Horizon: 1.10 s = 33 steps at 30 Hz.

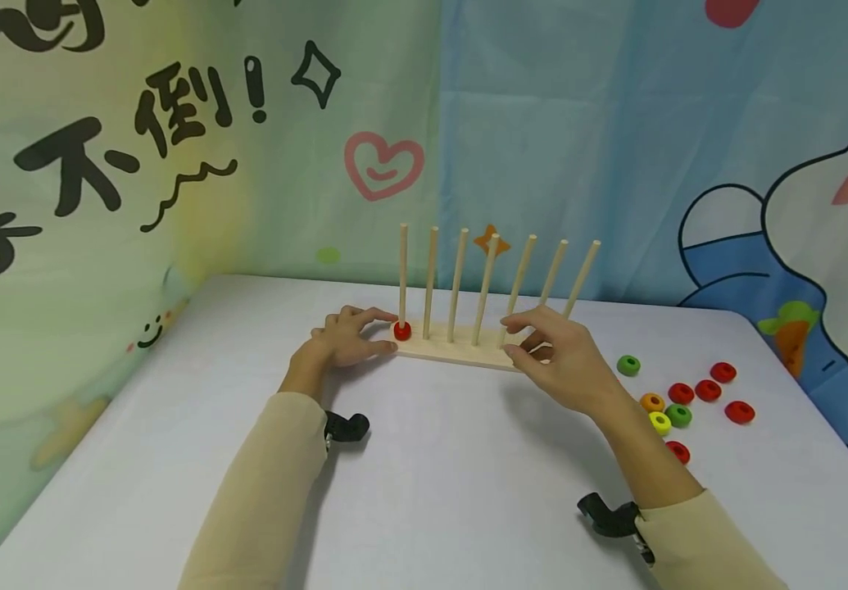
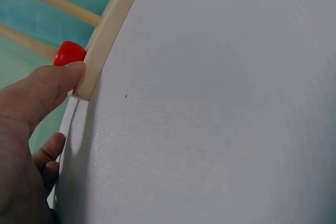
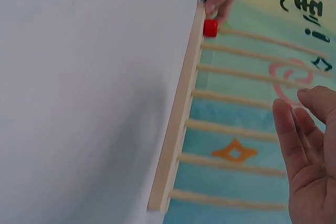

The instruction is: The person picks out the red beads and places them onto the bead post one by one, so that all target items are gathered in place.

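A wooden peg stand [image 1: 460,351] with a row of several upright pegs lies across the table. One red bead [image 1: 402,331] sits at the bottom of its leftmost peg. My left hand [image 1: 350,336] holds the stand's left end, the thumb [image 2: 65,77] on the front edge beside the bead and the index finger reaching toward the back. Over the right part of the stand, my right hand [image 1: 560,356] hangs in front of the pegs, fingers loosely bent and thumb apart. Nothing lies between those fingers [image 3: 286,124] in the right wrist view.
Loose beads lie on the white table [image 1: 424,459] to the right: green [image 1: 628,365], orange [image 1: 652,402], yellow [image 1: 659,424] and several red ones [image 1: 740,412]. My right forearm passes close to them. A printed cloth [image 1: 541,123] hangs behind the table.
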Tool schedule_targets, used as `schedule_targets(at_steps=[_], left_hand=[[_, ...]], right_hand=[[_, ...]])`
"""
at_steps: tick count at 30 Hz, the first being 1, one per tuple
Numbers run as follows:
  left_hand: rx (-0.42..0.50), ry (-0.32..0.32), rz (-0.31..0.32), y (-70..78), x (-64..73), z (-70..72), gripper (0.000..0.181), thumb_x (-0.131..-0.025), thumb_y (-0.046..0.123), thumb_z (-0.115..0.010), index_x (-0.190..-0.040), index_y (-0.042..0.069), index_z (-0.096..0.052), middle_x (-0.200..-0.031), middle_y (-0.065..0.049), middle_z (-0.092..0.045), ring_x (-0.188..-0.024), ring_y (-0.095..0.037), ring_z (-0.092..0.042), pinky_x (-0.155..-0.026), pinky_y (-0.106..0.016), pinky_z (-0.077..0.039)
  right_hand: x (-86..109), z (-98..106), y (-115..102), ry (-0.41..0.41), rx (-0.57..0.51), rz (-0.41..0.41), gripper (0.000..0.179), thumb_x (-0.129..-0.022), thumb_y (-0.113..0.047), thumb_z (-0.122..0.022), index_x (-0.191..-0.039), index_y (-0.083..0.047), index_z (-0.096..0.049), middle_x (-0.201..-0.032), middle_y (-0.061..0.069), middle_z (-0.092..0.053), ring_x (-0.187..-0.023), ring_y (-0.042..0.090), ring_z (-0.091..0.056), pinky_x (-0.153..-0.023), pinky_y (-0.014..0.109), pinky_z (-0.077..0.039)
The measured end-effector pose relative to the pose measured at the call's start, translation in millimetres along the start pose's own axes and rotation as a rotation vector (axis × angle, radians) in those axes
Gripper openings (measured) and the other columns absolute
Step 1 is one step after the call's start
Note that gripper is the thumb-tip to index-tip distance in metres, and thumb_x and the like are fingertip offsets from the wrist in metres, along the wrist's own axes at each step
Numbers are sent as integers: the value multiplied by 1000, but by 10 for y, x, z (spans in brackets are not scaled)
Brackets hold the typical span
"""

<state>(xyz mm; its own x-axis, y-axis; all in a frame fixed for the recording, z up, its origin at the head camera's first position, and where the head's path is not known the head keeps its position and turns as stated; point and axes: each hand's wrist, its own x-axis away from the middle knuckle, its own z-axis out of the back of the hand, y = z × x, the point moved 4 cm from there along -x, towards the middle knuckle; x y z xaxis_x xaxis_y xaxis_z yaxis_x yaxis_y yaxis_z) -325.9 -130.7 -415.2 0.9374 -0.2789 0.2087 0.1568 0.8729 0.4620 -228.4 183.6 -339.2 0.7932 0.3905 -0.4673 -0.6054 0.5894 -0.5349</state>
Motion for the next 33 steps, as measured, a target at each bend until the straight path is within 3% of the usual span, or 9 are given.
schedule_targets(at_steps=[8,16,25,33], left_hand=[[11,-9,10,-3,-5,20,61,-91,61,-61,-149,47,-47,-162,-11,-30,-142,-41,-30,-105,-63,-30],[5,-43,0,-33,14,105,62,-91,62,-63,-148,45,-47,-162,-13,-29,-143,-44,-29,-108,-68,-28],[15,-34,-6,-36,-18,80,63,-91,62,-63,-149,44,-48,-161,-13,-31,-142,-43,-31,-106,-65,-30],[23,-16,-22,-15,-22,44,61,-91,60,-63,-149,44,-49,-160,-12,-33,-140,-41,-33,-105,-64,-30]], right_hand=[[221,189,173,16,40,-13,32,-91,-1,-74,-121,-11,-67,-114,5,-68,-83,15,-70,-75,21,-58],[375,278,321,-2,103,-67,34,-91,-3,-75,-122,-11,-67,-116,7,-68,-85,17,-71,-76,23,-58],[502,386,369,-2,114,-77,38,-89,-1,-77,-125,-11,-67,-114,5,-68,-85,18,-71,-77,18,-55],[705,512,440,-14,162,-131,42,-89,-6,-78,-128,-15,-67,-108,4,-71,-81,5,-67,-73,17,-55]])
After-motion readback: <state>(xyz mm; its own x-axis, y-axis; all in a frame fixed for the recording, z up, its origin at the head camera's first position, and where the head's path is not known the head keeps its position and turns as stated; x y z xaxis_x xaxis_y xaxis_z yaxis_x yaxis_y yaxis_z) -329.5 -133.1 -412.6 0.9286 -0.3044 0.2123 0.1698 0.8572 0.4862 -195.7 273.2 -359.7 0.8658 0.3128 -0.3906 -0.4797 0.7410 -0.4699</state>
